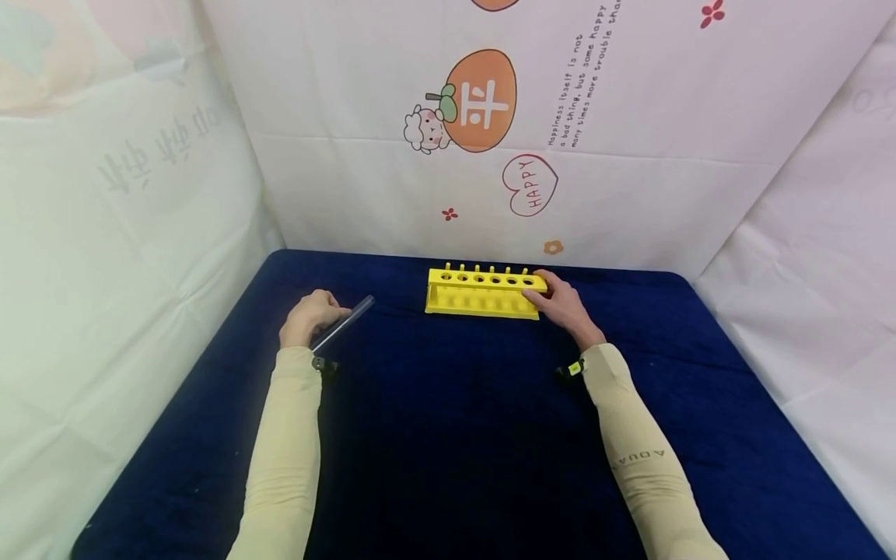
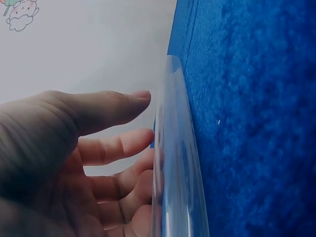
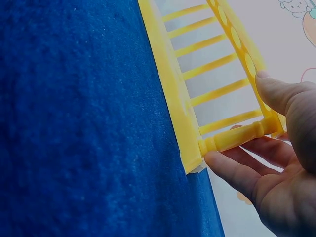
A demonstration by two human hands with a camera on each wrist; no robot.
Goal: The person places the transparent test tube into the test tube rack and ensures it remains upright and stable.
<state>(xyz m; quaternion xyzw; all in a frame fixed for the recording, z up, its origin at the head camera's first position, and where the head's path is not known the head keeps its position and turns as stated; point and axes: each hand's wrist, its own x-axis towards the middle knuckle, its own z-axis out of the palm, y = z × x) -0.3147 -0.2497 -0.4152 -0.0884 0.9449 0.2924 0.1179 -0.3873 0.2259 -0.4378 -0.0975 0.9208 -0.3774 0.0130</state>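
Observation:
A clear test tube (image 1: 343, 324) lies slantwise beside my left hand (image 1: 313, 314), at the left of the dark blue table. In the left wrist view the loosely bent fingers come up to the side of the tube (image 2: 177, 163), with thumb and forefinger spread apart and the other fingertips partly behind the clear wall. At the back, my right hand (image 1: 563, 303) holds the right end of a yellow test tube rack (image 1: 483, 314). The right wrist view has the thumb on the top plate and the fingers around the end post (image 3: 237, 137). No tubes show in the rack's holes.
A blue cloth (image 1: 448, 435) covers the table. White printed sheets hang as a back wall (image 1: 364, 179) close behind the rack, and as walls at left (image 1: 140, 257) and right (image 1: 812, 257).

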